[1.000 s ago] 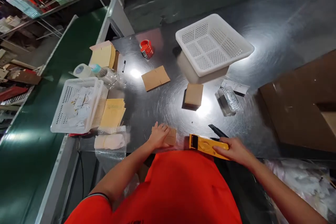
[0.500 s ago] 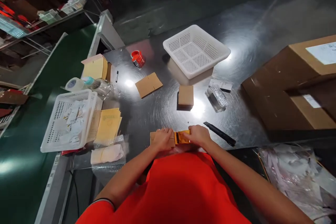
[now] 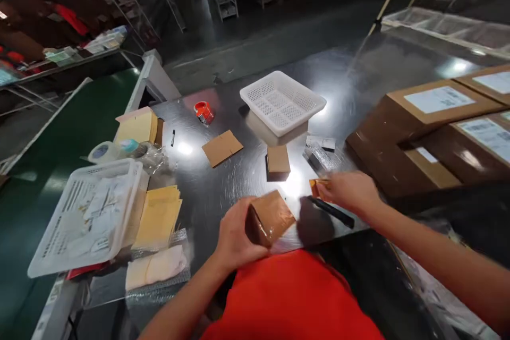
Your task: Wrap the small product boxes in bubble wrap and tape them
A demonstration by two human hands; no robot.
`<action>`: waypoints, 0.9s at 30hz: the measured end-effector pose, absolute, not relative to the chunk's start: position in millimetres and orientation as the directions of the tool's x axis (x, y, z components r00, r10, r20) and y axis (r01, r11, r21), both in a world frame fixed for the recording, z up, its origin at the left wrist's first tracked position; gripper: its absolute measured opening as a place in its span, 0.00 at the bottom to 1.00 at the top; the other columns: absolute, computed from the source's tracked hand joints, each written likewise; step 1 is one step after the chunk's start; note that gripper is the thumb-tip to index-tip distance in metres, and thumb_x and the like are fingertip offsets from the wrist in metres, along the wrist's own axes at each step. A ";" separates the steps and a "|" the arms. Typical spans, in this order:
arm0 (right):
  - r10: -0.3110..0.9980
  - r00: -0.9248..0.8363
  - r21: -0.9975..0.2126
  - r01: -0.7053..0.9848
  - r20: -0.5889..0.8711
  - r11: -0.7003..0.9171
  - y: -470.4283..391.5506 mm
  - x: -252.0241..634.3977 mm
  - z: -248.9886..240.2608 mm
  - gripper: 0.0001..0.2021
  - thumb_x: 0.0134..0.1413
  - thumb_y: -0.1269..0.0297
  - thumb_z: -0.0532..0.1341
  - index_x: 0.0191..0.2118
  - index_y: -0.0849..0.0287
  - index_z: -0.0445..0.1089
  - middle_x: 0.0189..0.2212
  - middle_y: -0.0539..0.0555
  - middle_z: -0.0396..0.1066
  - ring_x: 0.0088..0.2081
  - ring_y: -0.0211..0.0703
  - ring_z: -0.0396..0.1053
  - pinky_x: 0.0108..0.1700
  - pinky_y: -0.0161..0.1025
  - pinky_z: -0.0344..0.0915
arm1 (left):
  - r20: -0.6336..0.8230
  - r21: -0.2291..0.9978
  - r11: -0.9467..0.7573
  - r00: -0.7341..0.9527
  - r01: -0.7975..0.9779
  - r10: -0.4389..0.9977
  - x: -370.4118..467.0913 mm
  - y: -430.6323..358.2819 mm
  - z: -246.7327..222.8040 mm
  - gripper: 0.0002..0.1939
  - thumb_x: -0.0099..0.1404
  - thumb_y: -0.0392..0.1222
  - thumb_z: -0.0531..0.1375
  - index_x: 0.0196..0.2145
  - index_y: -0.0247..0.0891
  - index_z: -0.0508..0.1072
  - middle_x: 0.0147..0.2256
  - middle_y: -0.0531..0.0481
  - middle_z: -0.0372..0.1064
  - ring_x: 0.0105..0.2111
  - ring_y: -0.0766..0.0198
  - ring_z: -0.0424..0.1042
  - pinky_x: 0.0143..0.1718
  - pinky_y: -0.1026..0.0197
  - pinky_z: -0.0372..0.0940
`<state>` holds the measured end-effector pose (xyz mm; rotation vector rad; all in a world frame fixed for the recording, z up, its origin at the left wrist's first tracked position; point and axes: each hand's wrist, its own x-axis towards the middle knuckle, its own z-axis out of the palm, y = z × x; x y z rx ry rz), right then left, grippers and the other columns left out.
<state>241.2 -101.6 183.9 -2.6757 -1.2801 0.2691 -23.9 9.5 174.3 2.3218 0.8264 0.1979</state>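
My left hand (image 3: 238,234) is closed around a small brown cardboard box (image 3: 274,215), tilted at the table's front edge. Glossy clear tape shines on its face. To the right, my right hand (image 3: 350,191) is raised over the table and grips an orange tape dispenser (image 3: 316,187), mostly hidden by the fingers. Just below that hand lies a black utility knife (image 3: 331,211). Behind the held box stands a second small cardboard box (image 3: 278,160). A bubble-wrapped item (image 3: 319,156) and a white label slip (image 3: 321,142) lie near my right hand.
A white perforated basket (image 3: 285,126) stands at the back. Flat cardboard (image 3: 222,148), a red tape dispenser (image 3: 203,112) and a marker (image 3: 172,138) lie left of it. Yellow padded envelopes (image 3: 157,215) and a paper-filled basket (image 3: 135,191) sit left; large cartons (image 3: 382,138) stand right.
My left hand has lifted and tilted the box off the table. My right hand has moved right and away from it with the orange dispenser. The view has tipped upward.
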 end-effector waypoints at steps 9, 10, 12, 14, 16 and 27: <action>0.783 0.619 -0.455 0.714 0.057 -0.532 -134.2 136.1 128.6 0.19 0.63 0.48 0.47 0.32 0.56 0.64 0.25 0.57 0.73 0.30 0.49 0.71 0.31 0.41 0.60 | -0.215 0.750 -0.377 0.739 0.544 0.639 -13.3 -11.3 133.9 0.39 0.41 0.48 0.68 0.51 0.46 0.62 0.48 0.43 0.69 0.48 0.45 0.69 0.50 0.44 0.66; 0.767 0.636 -0.460 0.709 0.089 -0.535 -139.9 139.6 116.5 0.20 0.64 0.47 0.46 0.33 0.56 0.65 0.26 0.57 0.73 0.30 0.50 0.71 0.32 0.42 0.60 | -0.204 0.815 -0.314 0.748 0.487 0.631 -17.2 -11.4 135.2 0.40 0.40 0.48 0.68 0.52 0.46 0.62 0.48 0.44 0.69 0.48 0.46 0.70 0.50 0.45 0.66; 0.738 0.653 -0.420 0.726 0.173 -0.544 -158.6 163.2 94.3 0.23 0.63 0.44 0.44 0.33 0.56 0.65 0.26 0.59 0.73 0.30 0.52 0.70 0.35 0.45 0.62 | -0.229 0.937 -0.064 0.741 0.343 0.631 -25.8 -3.2 134.2 0.42 0.39 0.50 0.69 0.53 0.46 0.62 0.48 0.45 0.70 0.47 0.48 0.71 0.50 0.48 0.67; 0.705 0.671 -0.347 0.733 0.230 -0.585 -182.7 199.4 74.9 0.24 0.62 0.43 0.44 0.33 0.57 0.66 0.25 0.60 0.72 0.30 0.55 0.71 0.37 0.49 0.63 | -0.327 0.944 0.265 0.665 0.197 0.672 -30.0 14.1 125.2 0.41 0.40 0.53 0.69 0.52 0.45 0.64 0.48 0.46 0.72 0.46 0.50 0.72 0.47 0.52 0.68; 0.651 0.724 -0.273 0.689 0.227 -0.672 -204.7 236.5 56.6 0.24 0.62 0.45 0.44 0.34 0.58 0.67 0.23 0.61 0.72 0.28 0.58 0.71 0.34 0.50 0.63 | -0.468 0.862 0.498 0.533 0.097 0.705 -26.5 36.8 109.3 0.34 0.43 0.55 0.68 0.47 0.42 0.68 0.44 0.46 0.74 0.43 0.53 0.74 0.43 0.55 0.69; 0.531 0.759 -0.059 0.591 0.376 -0.804 -218.2 332.3 -31.4 0.26 0.60 0.50 0.44 0.38 0.65 0.73 0.24 0.65 0.72 0.28 0.60 0.72 0.37 0.57 0.62 | -0.523 0.850 0.490 0.207 0.191 0.827 76.4 177.6 49.3 0.26 0.42 0.57 0.72 0.33 0.36 0.75 0.27 0.50 0.75 0.25 0.63 0.72 0.26 0.63 0.65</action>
